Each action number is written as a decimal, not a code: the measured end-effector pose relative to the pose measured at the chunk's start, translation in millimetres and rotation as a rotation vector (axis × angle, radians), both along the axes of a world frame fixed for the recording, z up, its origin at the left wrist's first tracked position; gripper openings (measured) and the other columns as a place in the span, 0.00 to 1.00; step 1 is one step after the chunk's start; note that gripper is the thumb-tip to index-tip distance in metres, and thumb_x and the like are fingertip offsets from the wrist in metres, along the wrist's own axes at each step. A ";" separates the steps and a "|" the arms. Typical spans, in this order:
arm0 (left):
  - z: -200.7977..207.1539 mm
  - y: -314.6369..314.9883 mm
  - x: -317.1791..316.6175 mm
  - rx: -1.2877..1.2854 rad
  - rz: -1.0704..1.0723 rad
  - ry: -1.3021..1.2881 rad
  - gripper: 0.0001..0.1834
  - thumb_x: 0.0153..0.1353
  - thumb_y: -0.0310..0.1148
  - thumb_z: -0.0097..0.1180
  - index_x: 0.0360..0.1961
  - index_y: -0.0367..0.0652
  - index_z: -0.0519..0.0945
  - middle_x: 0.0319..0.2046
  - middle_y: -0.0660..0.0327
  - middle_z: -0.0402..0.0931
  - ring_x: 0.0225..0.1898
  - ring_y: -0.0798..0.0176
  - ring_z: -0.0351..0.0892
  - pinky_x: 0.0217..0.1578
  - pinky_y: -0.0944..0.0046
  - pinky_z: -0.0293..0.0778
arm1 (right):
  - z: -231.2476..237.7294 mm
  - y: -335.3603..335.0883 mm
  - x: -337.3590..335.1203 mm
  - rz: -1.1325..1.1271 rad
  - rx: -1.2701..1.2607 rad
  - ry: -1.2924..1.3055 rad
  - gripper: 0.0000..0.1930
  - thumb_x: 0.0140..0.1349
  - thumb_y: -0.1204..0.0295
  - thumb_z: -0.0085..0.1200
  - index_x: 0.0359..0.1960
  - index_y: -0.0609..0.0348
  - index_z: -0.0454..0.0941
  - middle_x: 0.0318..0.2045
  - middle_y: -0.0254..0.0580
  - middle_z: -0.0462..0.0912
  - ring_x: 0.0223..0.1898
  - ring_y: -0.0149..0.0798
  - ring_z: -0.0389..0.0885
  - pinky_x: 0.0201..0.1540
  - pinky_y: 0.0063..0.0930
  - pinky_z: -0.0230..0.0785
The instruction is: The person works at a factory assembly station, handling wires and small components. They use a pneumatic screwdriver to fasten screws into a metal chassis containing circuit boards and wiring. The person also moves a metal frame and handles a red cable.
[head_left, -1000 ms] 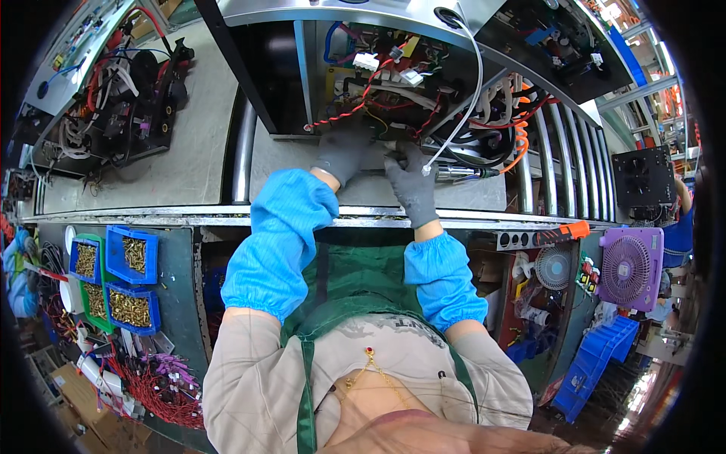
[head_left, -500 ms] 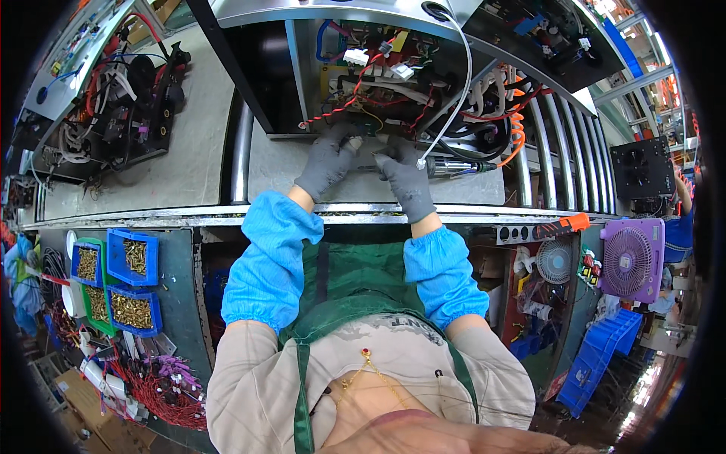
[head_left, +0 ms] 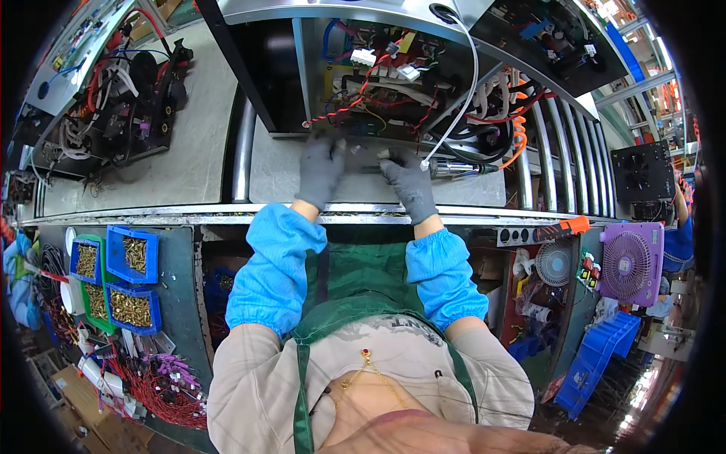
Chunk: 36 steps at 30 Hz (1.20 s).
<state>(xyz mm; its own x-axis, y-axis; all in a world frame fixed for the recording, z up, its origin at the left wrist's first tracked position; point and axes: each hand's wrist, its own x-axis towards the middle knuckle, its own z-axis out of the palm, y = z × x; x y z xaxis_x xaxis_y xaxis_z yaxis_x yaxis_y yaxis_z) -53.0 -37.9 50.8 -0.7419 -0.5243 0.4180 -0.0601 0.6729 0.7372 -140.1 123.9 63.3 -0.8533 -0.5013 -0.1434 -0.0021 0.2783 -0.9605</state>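
My left hand (head_left: 323, 168), in a grey glove, is over the metal plate (head_left: 276, 170), just in front of the open equipment case (head_left: 382, 91). Motion smears its fingers, so what they hold, if anything, is unclear. To the right, my right hand (head_left: 409, 185) is closed, in a matching glove. A silver power screwdriver (head_left: 454, 168) runs beneath its fingers, its thin shaft pointing left toward my other hand. From the case come a twisted red wire (head_left: 355, 102) and loose white connectors (head_left: 363, 57). A white cable (head_left: 473, 83) hangs down, its end beside my right hand.
Metal rollers (head_left: 571, 151) lie right of the plate, with an orange coiled hose (head_left: 519, 132). A second wired assembly (head_left: 113, 113) stands at left. Blue bins (head_left: 155, 261) of brass-coloured screws sit at lower left. A purple fan (head_left: 629, 263) stands at right. Another person's arm (head_left: 683, 204) shows at far right.
My left hand has drawn back slightly from the case and away from my right hand. The right hand stays by the screwdriver. The whole view has shifted a little.
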 end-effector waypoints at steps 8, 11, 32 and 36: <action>23.5 -16.5 -21.7 -0.276 0.002 -0.439 0.15 0.52 0.37 0.53 0.44 0.56 0.79 0.36 0.52 0.77 0.40 0.48 0.76 0.40 0.52 0.72 | 20.7 1.1 7.5 -0.054 -0.099 0.039 0.12 0.52 0.72 0.56 0.37 0.63 0.79 0.24 0.35 0.78 0.22 0.24 0.72 0.26 0.19 0.66; 11.3 -26.6 -33.6 -0.220 -0.020 -0.432 0.15 0.52 0.37 0.53 0.43 0.55 0.79 0.36 0.52 0.77 0.41 0.49 0.76 0.41 0.53 0.73 | 23.3 -0.7 7.5 -0.040 -0.067 0.018 0.11 0.52 0.75 0.55 0.38 0.61 0.79 0.24 0.32 0.79 0.23 0.24 0.72 0.27 0.19 0.66; -10.1 -22.4 -39.2 -0.150 -0.156 -0.206 0.15 0.55 0.34 0.50 0.45 0.50 0.78 0.42 0.54 0.77 0.43 0.49 0.77 0.44 0.56 0.72 | 11.5 -44.3 -25.4 0.003 0.210 0.733 0.16 0.49 0.63 0.58 0.39 0.55 0.79 0.33 0.46 0.81 0.35 0.46 0.81 0.37 0.34 0.71; -1.5 -21.4 -37.8 -0.198 -0.167 -0.255 0.16 0.55 0.32 0.50 0.46 0.50 0.78 0.41 0.54 0.77 0.42 0.50 0.77 0.42 0.56 0.73 | 4.3 -48.7 -28.4 -0.022 0.290 0.858 0.15 0.50 0.62 0.56 0.38 0.55 0.78 0.33 0.47 0.81 0.35 0.49 0.80 0.36 0.37 0.72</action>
<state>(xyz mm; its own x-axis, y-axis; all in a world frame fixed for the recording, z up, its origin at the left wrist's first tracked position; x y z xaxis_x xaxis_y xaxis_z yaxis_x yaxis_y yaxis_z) -90.8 -59.4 49.3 -0.9039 -0.3144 0.2900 -0.1025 0.8175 0.5667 -168.4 75.1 67.6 -0.7341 -0.5267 0.4285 -0.6769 0.5178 -0.5232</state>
